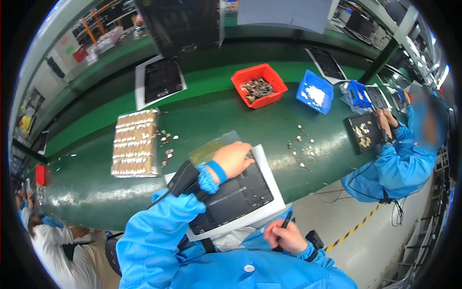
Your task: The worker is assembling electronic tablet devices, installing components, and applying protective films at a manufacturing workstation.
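Note:
In front of me a black panel [236, 200] with small fittings along its edges lies tilted on a white sheet [270, 171] at the table's near edge. My left hand [232, 161] reaches over the panel's far edge, its fingers bent and closed together near the right corner. What those fingertips pinch, if anything, is too small to make out. A translucent yellowish sheet [210, 148] shows just beyond that hand. Low at the right, off the panel, my right hand [287, 236] is closed around a slim black pen-like tool [288, 219] pointing upward.
Left stands a tray [136, 143] of small white-tipped parts in rows; loose parts [167, 139] lie beside it, more [302, 147] to the right. Farther back are a red bin [260, 100] of metal pieces and a blue bin [314, 106] of white pieces. A co-worker [402, 159] sits at right.

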Available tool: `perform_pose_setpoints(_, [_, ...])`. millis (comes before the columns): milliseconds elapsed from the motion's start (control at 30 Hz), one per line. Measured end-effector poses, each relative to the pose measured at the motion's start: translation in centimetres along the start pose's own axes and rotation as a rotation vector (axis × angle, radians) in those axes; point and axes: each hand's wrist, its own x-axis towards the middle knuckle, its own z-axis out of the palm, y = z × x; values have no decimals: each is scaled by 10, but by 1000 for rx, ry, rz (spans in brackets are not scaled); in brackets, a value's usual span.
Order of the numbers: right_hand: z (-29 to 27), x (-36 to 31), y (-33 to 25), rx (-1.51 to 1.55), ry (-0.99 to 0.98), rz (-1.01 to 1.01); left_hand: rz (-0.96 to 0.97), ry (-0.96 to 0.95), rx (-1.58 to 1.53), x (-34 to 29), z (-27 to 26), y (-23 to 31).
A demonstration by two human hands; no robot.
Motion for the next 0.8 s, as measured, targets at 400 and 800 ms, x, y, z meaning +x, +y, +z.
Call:
perform_pose_setpoints(400, [-45, 62, -117, -1582, 841, -713, 85, 212, 149, -44, -29, 18])
perform_pose_setpoints(800, [-50, 64, -125, -1806, 756, -605, 234, 185, 121, -63, -39, 21])
